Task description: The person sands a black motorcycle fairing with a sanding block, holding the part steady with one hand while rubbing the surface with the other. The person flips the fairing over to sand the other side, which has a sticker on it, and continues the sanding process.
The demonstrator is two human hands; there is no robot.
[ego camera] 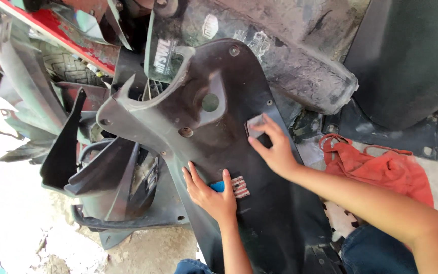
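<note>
A large black plastic scooter body panel (214, 127) lies across the middle of the view, with several holes in it. My right hand (275, 147) presses a small grey square pad (254, 125) flat against the panel's right side. My left hand (209, 190) rests flat on the panel lower down, over a blue object (217, 186) beside a red-and-white striped piece (240, 186); whether the fingers grip the blue object I cannot tell.
More black panels (107, 177) are stacked at the left. A dusty black seat-like part (290, 56) lies behind. A red cloth (381, 167) sits at the right on the concrete floor. A tyre (67, 66) and red bodywork (67, 35) are at upper left.
</note>
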